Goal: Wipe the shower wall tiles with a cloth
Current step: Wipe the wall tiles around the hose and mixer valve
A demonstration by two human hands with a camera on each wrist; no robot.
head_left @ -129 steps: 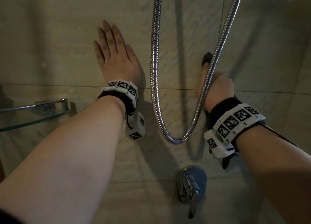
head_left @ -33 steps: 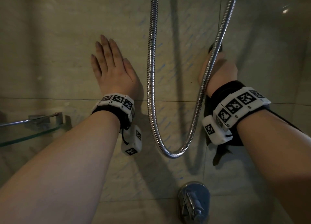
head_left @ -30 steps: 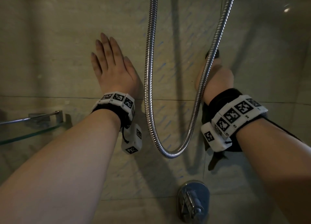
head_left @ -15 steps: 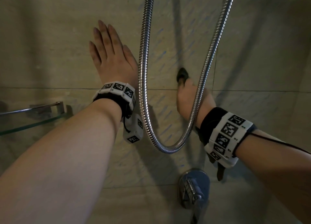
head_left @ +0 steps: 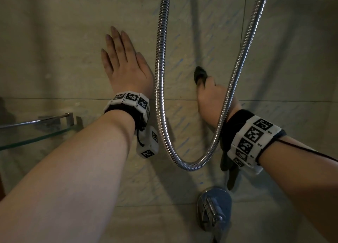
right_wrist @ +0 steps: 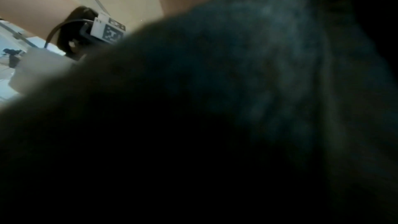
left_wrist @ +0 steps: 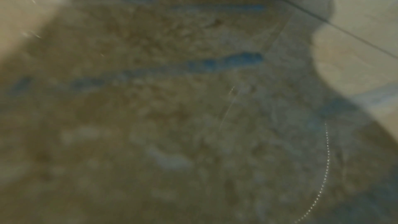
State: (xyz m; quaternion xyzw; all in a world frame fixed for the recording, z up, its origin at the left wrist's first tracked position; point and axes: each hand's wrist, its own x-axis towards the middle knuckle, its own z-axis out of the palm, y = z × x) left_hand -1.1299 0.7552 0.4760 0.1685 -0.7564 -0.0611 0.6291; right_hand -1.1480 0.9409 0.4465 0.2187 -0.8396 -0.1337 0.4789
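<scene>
Two hose (head_left: 158, 78) strands hang between flat left hand (head_left: 126, 67) and right hand (head_left: 212, 98) fingers gripping cloth (head_left: 200, 74).

Head view looks down at the wall tiles (head_left: 54, 50); both wrist views sit close against them.

- Two hands: left hand (head_left: 126, 67), right hand (head_left: 213, 100).
- Two marker wristbands: left wristband (head_left: 130, 99), right wristband (head_left: 253, 140).
- One dark cloth (head_left: 200, 74).
- One metal shower hose (head_left: 161, 60).
- One chrome faucet handle (head_left: 213, 210).
- One glass shelf (head_left: 34, 135).
</scene>
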